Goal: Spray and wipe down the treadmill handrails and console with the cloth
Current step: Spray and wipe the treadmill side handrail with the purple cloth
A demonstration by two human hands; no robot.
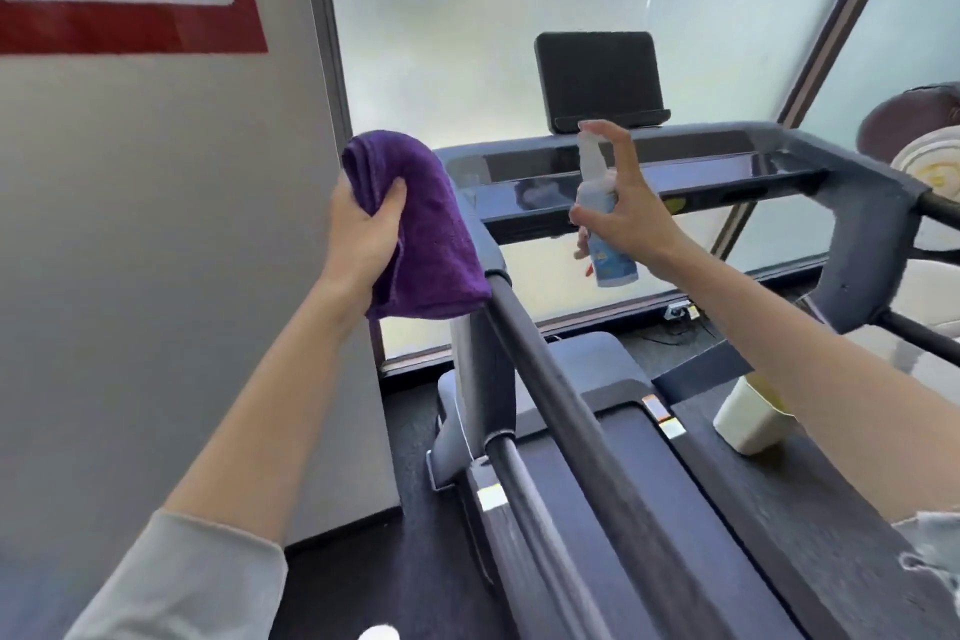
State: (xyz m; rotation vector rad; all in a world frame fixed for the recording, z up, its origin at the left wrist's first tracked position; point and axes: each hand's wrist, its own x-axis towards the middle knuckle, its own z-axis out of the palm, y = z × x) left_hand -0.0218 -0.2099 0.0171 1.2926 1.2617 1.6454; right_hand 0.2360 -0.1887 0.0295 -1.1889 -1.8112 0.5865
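Purple cloth [415, 229], at nine o'clock, is being gripped by left hand [363, 234] fingers while right hand [623, 213] fingers are curling round spray bottle [605, 224], best aimed squarely at console [649, 172], twelve o'clock.

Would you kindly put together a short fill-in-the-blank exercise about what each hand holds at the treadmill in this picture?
1. The left hand grips a folded cloth whose colour is ____.
2. The right hand holds a spray ____, its forefinger on top of the nozzle.
3. The cloth hangs at the upper end of the treadmill's left ____, just below the console.
4. The dark screen stands ____ the console.

Missing words: purple; bottle; handrail; above
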